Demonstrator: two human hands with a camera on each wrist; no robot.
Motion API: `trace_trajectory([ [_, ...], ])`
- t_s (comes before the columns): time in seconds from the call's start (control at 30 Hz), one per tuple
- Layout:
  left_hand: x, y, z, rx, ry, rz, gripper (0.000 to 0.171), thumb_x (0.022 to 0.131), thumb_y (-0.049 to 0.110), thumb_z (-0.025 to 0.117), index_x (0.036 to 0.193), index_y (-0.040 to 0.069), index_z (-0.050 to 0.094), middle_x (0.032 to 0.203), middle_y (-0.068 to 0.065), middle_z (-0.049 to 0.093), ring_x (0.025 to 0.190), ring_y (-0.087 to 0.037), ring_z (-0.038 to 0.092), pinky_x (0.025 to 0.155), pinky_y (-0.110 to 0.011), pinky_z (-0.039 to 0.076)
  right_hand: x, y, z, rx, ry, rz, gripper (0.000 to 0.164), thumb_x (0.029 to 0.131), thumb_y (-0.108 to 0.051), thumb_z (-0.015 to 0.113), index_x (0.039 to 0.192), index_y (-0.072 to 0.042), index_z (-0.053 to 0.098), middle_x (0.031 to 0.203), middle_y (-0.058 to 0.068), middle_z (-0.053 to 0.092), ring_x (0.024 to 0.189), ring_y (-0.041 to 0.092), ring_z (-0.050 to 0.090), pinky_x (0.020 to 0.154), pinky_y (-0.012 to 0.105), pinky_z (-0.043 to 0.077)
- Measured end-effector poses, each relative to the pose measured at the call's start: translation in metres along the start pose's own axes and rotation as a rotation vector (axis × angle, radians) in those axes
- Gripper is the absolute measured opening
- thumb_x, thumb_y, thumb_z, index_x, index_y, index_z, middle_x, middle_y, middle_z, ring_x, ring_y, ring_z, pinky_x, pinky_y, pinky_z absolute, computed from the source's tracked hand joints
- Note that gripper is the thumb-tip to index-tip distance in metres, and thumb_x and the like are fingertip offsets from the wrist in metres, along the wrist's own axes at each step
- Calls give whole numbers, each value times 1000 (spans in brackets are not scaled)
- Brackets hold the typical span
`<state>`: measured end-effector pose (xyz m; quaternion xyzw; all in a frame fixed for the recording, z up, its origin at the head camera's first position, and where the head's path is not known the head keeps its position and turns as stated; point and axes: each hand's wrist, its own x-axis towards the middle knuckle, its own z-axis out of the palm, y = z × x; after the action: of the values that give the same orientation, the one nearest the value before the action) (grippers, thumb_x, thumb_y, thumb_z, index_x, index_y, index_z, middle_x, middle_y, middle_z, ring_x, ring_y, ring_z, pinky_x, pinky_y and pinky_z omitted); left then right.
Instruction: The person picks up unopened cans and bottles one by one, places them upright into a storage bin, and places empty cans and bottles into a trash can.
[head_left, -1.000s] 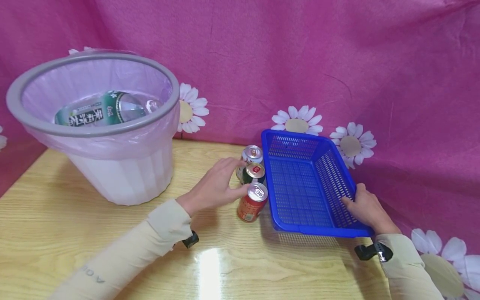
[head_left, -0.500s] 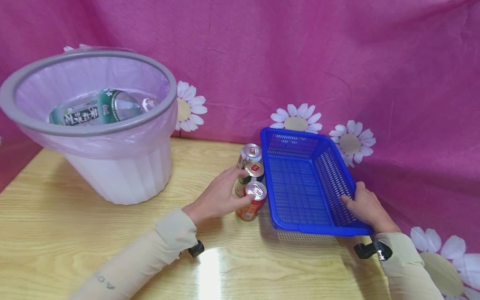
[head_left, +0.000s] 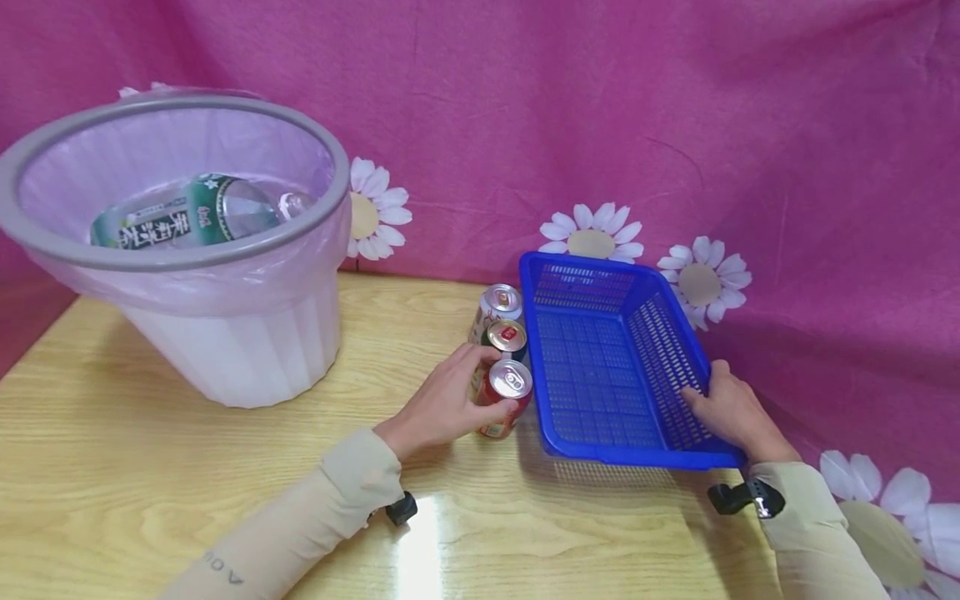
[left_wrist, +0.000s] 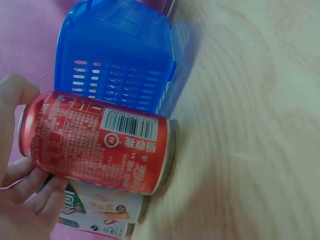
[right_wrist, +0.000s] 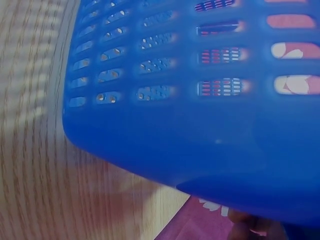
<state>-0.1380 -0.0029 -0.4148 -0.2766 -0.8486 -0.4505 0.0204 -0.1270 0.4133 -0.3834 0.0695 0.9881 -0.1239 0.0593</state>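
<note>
My left hand [head_left: 442, 402] has its thumb and fingers on either side of a red drink can [head_left: 507, 398] near its top; the barcode side of this can [left_wrist: 107, 142] faces the left wrist camera. Behind it in a row stand a dark green can with a gold top [head_left: 507, 336] and a white can [head_left: 501, 302]. All are upright, close along the left side of a blue plastic basket [head_left: 551, 400]. On the basket's right rim my right hand [head_left: 742, 417] holds on, thumb inside; the right wrist view shows mostly the basket's wall [right_wrist: 210, 130].
At the left stands a white bin [head_left: 247, 350] with a grey rim and a pink liner. A green-labelled plastic bottle [head_left: 198, 212] lies inside. The wooden table [head_left: 300, 467] meets a pink cloth with daisies [head_left: 465, 125] at the back.
My left hand has moved right and closed its fingers and thumb round the red can. My right hand stays on the basket rim. The view has shifted slightly.
</note>
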Motion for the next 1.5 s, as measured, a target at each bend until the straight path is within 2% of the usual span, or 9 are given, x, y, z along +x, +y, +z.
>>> trace_trajectory([
  [0.37, -5, 0, 19, -97, 59, -121, 68, 76, 44, 78, 131, 18, 47, 117, 2, 51, 109, -14, 53, 95, -33, 50, 0, 0, 2, -5, -10, 10, 55, 97, -35, 50, 118, 12, 33, 98, 34, 58, 84, 43, 63, 71, 54, 52],
  [0.5, -5, 2, 23, -139, 86, -145, 68, 76, 42, 78, 130, 17, 47, 118, 1, 52, 109, -15, 53, 94, -33, 49, 1, 0, 1, -14, -13, 15, 57, 97, -35, 49, 121, 13, 31, 101, 36, 57, 86, 45, 63, 73, 57, 52],
  [0.63, -6, 1, 26, -171, 91, -159, 69, 76, 39, 80, 131, 16, 47, 121, 0, 52, 112, -16, 53, 99, -35, 49, 0, -1, 0, -11, -15, 18, 59, 97, -35, 50, 123, 14, 31, 102, 37, 57, 88, 46, 62, 74, 57, 51],
  [0.8, -8, -1, 28, -182, 87, -164, 69, 75, 37, 80, 132, 16, 47, 123, 0, 52, 115, -17, 54, 102, -37, 49, -4, -3, 2, -6, -15, 23, 60, 97, -35, 50, 124, 14, 31, 103, 37, 56, 90, 46, 61, 75, 57, 50],
  [1.03, -9, -2, 28, -232, 47, -180, 68, 78, 38, 77, 135, 22, 44, 127, 3, 50, 120, -15, 51, 103, -39, 49, -3, -3, 2, -6, -20, 26, 62, 97, -36, 49, 126, 15, 29, 106, 38, 55, 92, 46, 61, 77, 59, 51],
  [1.27, -9, -3, 33, -268, 67, -150, 66, 79, 32, 75, 136, 23, 44, 127, 2, 51, 119, -16, 53, 103, -39, 49, -1, -4, -3, -14, -6, 13, 59, 97, -34, 50, 123, 14, 31, 102, 37, 56, 88, 46, 61, 76, 58, 51],
  [1.5, -12, -4, 39, -301, 20, -115, 73, 76, 35, 79, 138, 24, 41, 128, 3, 49, 118, -14, 54, 101, -35, 51, -3, -4, -2, -7, -26, 27, 62, 97, -37, 49, 125, 14, 30, 105, 37, 56, 91, 45, 61, 76, 57, 51],
])
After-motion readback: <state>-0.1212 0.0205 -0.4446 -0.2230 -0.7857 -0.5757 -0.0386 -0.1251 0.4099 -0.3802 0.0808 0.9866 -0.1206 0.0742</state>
